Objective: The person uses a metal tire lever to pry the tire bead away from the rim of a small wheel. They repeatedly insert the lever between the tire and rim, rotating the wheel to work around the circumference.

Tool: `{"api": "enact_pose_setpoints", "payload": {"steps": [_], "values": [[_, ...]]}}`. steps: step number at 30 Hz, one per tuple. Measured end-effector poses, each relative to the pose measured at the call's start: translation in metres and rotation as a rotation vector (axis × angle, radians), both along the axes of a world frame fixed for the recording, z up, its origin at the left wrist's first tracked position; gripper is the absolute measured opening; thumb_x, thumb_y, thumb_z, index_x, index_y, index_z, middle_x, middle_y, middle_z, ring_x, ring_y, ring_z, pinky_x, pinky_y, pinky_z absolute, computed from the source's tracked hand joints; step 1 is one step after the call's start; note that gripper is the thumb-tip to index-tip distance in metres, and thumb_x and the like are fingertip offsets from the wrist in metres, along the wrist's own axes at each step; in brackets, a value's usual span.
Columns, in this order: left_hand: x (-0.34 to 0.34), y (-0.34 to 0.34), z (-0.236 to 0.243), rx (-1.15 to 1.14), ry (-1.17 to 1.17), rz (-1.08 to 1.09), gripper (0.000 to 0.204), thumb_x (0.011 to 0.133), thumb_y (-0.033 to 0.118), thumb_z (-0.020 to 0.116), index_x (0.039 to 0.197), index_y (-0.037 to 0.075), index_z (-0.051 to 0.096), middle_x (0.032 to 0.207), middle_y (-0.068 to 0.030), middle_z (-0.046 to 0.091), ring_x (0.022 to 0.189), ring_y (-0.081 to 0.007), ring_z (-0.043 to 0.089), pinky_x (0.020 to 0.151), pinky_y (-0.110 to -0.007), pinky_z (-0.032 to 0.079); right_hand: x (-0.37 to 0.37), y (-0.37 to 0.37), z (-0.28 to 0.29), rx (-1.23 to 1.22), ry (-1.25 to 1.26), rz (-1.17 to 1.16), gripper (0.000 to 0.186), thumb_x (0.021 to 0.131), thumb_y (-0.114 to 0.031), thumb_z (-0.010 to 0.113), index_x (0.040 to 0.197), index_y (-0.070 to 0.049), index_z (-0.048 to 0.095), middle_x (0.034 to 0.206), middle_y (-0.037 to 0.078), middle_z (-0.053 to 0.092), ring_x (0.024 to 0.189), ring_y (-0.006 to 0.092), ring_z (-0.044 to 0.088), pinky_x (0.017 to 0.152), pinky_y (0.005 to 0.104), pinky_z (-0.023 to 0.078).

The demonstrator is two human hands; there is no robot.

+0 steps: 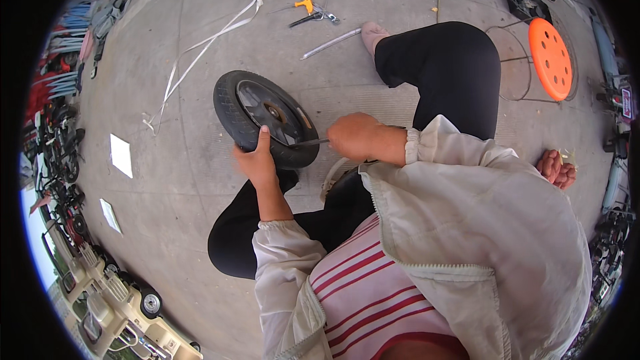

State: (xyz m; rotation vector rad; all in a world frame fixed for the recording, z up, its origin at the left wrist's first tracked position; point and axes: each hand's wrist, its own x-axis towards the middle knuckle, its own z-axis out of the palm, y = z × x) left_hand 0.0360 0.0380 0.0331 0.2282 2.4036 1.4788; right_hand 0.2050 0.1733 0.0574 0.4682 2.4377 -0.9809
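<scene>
A small black-tyred wheel (pixel 241 111) with a dark spoked rim and brass-coloured centre stands tilted in front of me, low between my legs. My left hand (pixel 257 157) grips its lower left edge, thumb over the tyre. My right hand (pixel 353 135) is closed round a flat metal bar (pixel 313 142), whose far end meets the wheel's lower right rim, partly hidden. A pale curved object (pixel 329 185) lies beneath my right hand, largely covered by my arm and clothing.
Concrete floor (pixel 160 213) holds white straps (pixel 200 53), a metal tube (pixel 331 43), tools (pixel 305 5), a white square (pixel 121 155), an orange perforated stool (pixel 549 59) and a bundle of reddish objects (pixel 560 172). A beige toy car (pixel 123 307) and rows of vehicles (pixel 67 160) line the edges.
</scene>
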Motion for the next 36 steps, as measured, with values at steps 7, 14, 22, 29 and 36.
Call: {"api": "enact_pose_setpoints", "payload": {"steps": [7,14,22,29,36], "values": [[-0.003,-0.007,-0.035,-0.093,0.17,0.092,0.081,0.07,0.015,0.083,0.134,-0.004,0.037,0.122,-0.0202,0.057,0.109,-0.0295,0.059,0.095,-0.036,0.045,0.001,-0.01,-0.034,-0.064,0.076,-0.056,0.026,0.09,-0.028,0.058,0.091,-0.004,0.068,0.087,0.019,0.068,0.086,0.0396,0.065,0.075,0.0506,0.051],[-0.011,-0.009,-0.034,-0.144,0.183,0.082,0.078,0.073,0.013,0.078,0.136,-0.003,0.036,0.122,-0.0208,0.058,0.11,-0.0314,0.059,0.095,-0.037,0.044,0.002,-0.01,-0.059,-0.05,0.068,-0.031,0.022,0.089,-0.026,0.059,0.094,-0.006,0.068,0.088,0.016,0.068,0.085,0.0389,0.065,0.075,0.05,0.051],[-0.019,-0.005,-0.029,-0.254,0.21,0.074,0.078,0.072,0.015,0.079,0.136,-0.002,0.037,0.122,-0.0211,0.058,0.11,-0.0331,0.06,0.096,-0.038,0.044,-0.005,-0.011,-0.089,-0.002,-0.126,-0.018,0.017,0.084,-0.015,0.058,0.092,-0.007,0.071,0.095,0.014,0.07,0.09,0.0351,0.067,0.073,0.0468,0.054],[-0.018,-0.005,-0.024,-0.283,0.235,0.065,0.079,0.071,0.016,0.08,0.136,-0.001,0.038,0.119,-0.0209,0.06,0.109,-0.0338,0.061,0.095,-0.039,0.045,-0.001,-0.021,-0.1,0.124,-0.058,0.004,0.019,0.08,-0.013,0.059,0.093,-0.008,0.072,0.096,0.013,0.071,0.088,0.0343,0.069,0.071,0.0461,0.055],[-0.018,-0.005,-0.024,-0.292,0.214,0.087,0.078,0.072,0.018,0.08,0.136,0.0,0.038,0.121,-0.0214,0.06,0.111,-0.0349,0.06,0.095,-0.04,0.045,0.006,-0.038,-0.104,0.234,0.05,-0.006,0.016,0.08,-0.014,0.057,0.086,-0.008,0.07,0.09,0.012,0.072,0.082,0.0336,0.069,0.066,0.0451,0.054]]}}
